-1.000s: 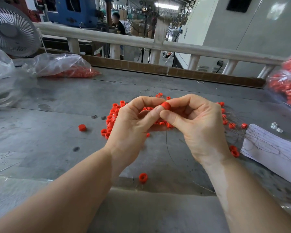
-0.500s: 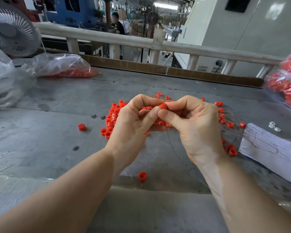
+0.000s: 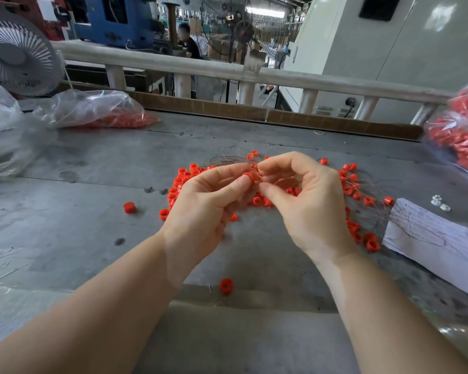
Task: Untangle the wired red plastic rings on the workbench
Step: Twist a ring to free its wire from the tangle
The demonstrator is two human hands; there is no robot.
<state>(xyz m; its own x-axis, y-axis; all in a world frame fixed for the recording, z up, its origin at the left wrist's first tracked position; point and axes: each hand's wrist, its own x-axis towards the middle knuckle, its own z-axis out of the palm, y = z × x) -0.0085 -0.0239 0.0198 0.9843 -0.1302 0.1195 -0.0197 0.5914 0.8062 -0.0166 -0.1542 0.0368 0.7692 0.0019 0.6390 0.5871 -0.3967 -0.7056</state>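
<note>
A heap of small red plastic rings point(image 3: 183, 182) joined by thin wires lies on the grey workbench point(image 3: 92, 211) under my hands. My left hand point(image 3: 206, 203) pinches one red ring point(image 3: 249, 176) between thumb and forefinger, held above the heap. My right hand point(image 3: 305, 201) is just to its right, fingers curled, fingertips pinching the fine wire point(image 3: 257, 171) beside that ring. More wired rings point(image 3: 362, 233) trail to the right of my right hand. The rings directly beneath my palms are hidden.
Loose single rings lie at the left point(image 3: 129, 207) and near the front edge point(image 3: 226, 286). A sheet of paper point(image 3: 430, 238) lies at the right. Plastic bags of red rings sit at back left point(image 3: 97, 112) and far right point(image 3: 459, 141). A fan point(image 3: 16, 55) stands behind.
My hands have parted slightly. The ring that both thumbs pressed together is now in my left fingers alone, and my right fingertips have shifted onto the wire beside it.
</note>
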